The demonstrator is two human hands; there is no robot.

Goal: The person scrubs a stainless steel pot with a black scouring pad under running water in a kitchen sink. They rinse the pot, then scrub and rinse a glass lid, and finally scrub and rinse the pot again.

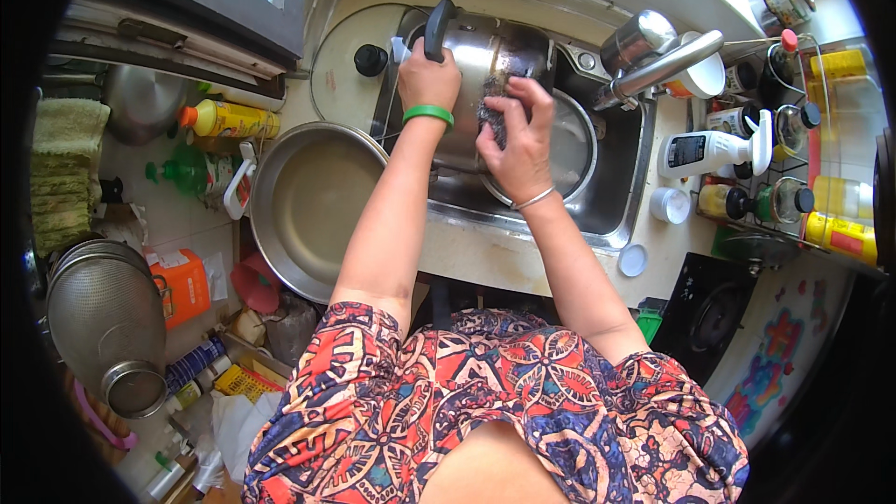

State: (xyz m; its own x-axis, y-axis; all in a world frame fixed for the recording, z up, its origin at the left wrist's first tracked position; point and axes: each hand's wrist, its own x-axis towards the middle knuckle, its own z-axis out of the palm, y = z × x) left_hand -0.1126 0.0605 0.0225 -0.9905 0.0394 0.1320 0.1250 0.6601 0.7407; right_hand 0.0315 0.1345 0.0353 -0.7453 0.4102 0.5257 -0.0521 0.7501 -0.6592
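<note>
A large stainless steel pot (462, 119) lies tipped on its side across the sink (623, 189), its wall marked with brown stains near the base. My left hand (428, 80) grips the pot's dark side handle (439, 28). In my right hand (521, 140) is a steel wool scouring pad (492, 115), pressed against the stained band of the wall. Partly behind my right wrist, a round metal basin (577, 147) sits in the sink. The pot's mouth is not clearly visible.
A wide metal basin (318, 206) stands at the left, beside a glass lid (339, 80) with a black knob. The faucet (658, 70) reaches over the sink from the right. A white spray bottle (714, 150), a small open jar (670, 205) and its lid (633, 260) occupy the right counter.
</note>
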